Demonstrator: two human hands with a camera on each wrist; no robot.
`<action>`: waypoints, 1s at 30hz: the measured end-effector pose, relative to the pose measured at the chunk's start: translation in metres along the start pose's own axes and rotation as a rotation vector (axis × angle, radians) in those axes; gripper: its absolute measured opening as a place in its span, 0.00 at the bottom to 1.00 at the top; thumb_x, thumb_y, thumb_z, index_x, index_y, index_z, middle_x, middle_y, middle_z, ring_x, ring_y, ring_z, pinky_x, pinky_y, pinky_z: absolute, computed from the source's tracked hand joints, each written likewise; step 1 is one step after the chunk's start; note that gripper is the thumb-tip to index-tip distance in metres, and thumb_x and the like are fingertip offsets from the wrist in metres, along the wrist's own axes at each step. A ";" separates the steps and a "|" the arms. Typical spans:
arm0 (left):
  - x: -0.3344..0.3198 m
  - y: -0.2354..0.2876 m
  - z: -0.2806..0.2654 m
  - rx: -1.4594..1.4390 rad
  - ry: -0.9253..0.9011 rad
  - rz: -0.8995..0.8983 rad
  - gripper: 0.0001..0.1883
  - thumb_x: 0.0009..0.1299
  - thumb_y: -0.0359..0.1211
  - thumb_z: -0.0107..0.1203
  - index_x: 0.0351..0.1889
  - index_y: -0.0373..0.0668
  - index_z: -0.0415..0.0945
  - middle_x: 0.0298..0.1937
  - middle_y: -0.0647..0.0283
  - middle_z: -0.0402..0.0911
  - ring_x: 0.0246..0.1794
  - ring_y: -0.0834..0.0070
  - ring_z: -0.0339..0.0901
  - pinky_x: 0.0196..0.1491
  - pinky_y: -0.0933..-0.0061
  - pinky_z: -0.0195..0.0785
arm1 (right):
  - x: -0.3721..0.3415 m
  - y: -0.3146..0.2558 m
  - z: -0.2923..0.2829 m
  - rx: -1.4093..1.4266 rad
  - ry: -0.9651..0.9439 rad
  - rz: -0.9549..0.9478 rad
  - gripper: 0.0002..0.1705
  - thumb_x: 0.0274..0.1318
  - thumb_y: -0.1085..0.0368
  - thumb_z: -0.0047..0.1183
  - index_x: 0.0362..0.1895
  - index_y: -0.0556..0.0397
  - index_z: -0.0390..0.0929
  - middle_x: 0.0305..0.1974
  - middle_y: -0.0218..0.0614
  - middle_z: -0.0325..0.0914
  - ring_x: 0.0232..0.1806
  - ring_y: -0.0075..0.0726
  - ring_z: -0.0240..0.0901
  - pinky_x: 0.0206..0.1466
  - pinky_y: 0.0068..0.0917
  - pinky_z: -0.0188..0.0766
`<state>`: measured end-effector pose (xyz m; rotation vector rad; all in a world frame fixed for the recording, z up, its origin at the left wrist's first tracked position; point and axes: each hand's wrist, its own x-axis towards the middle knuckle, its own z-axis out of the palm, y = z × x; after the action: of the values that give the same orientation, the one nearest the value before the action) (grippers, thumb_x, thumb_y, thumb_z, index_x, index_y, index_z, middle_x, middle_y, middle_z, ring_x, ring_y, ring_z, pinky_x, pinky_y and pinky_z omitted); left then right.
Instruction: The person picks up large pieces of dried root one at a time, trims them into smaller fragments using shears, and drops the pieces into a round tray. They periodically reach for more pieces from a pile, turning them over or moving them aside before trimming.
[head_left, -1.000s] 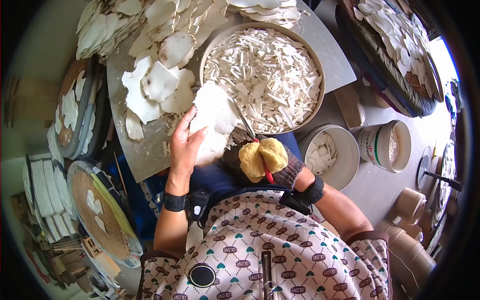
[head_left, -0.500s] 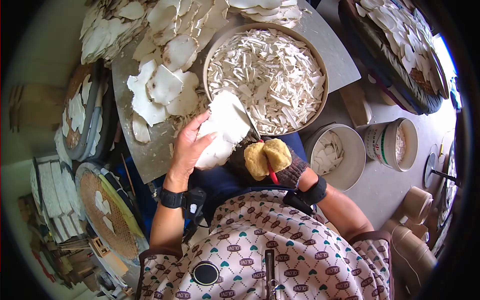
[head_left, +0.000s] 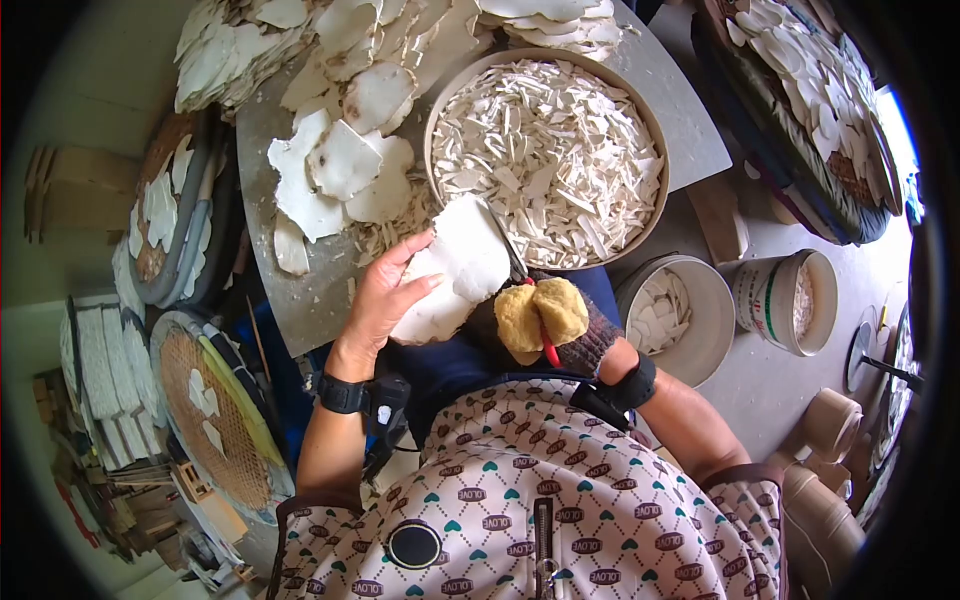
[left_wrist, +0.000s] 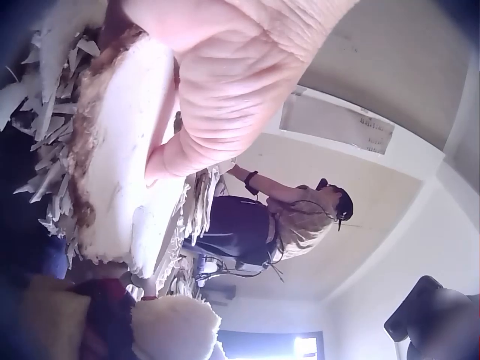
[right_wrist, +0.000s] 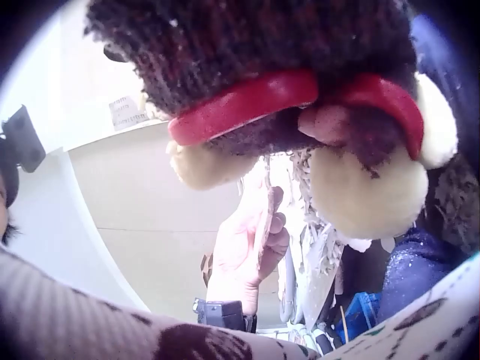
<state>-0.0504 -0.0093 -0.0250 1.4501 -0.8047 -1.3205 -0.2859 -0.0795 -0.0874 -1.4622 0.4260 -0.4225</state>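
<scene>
Held sheet (head_left: 465, 250) before tray (head_left: 663, 175), strips (head_left: 550, 150) inside it, table (head_left: 692, 110) beneath, loose sheets (head_left: 345, 165) left, buckets (head_left: 712, 312) right

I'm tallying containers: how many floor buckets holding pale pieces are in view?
2: the nearer bucket, toward the head view's right, and the green-striped bucket just beyond it. Others may be hidden.

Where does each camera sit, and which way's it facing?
Head: worn on the head, facing forward and down at the white sheet; arms and patterned top show.
Left wrist: worn there, facing the sheet; left fingers show, with another person in the background.
Right wrist: worn there, facing the red-handled scissors; right fingers, knitted glove and patterned top show.
Head and right wrist views share the scissors, glove and left fingers.
</scene>
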 end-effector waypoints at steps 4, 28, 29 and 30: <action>0.001 -0.005 -0.003 -0.031 -0.005 -0.010 0.27 0.60 0.21 0.54 0.60 0.35 0.63 0.55 0.61 0.72 0.54 0.77 0.68 0.58 0.74 0.60 | 0.000 -0.011 0.000 0.067 0.008 -0.020 0.15 0.48 0.64 0.56 0.42 0.51 0.74 0.40 0.36 0.76 0.42 0.38 0.73 0.48 0.30 0.70; 0.006 0.039 -0.029 0.068 -0.326 -0.172 0.33 0.57 0.22 0.59 0.62 0.37 0.60 0.55 0.60 0.71 0.52 0.79 0.70 0.55 0.76 0.64 | -0.007 -0.004 -0.009 0.544 -0.046 0.103 0.16 0.56 0.67 0.53 0.49 0.56 0.70 0.47 0.35 0.74 0.48 0.27 0.71 0.54 0.25 0.68; 0.003 0.045 -0.031 0.061 -0.291 -0.164 0.34 0.57 0.23 0.59 0.63 0.37 0.58 0.55 0.59 0.72 0.51 0.78 0.71 0.54 0.77 0.65 | -0.007 -0.002 -0.009 0.619 -0.043 0.105 0.16 0.56 0.67 0.52 0.49 0.56 0.70 0.47 0.35 0.74 0.48 0.27 0.71 0.53 0.25 0.68; 0.000 0.049 -0.035 0.055 -0.257 -0.157 0.36 0.57 0.23 0.59 0.64 0.37 0.57 0.55 0.58 0.72 0.50 0.78 0.72 0.53 0.77 0.65 | -0.008 0.002 -0.008 0.695 -0.039 0.105 0.15 0.56 0.68 0.52 0.49 0.56 0.70 0.46 0.35 0.74 0.48 0.27 0.71 0.53 0.25 0.68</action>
<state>-0.0095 -0.0162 0.0188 1.4273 -0.9139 -1.6388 -0.2971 -0.0816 -0.0895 -0.7689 0.2806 -0.4034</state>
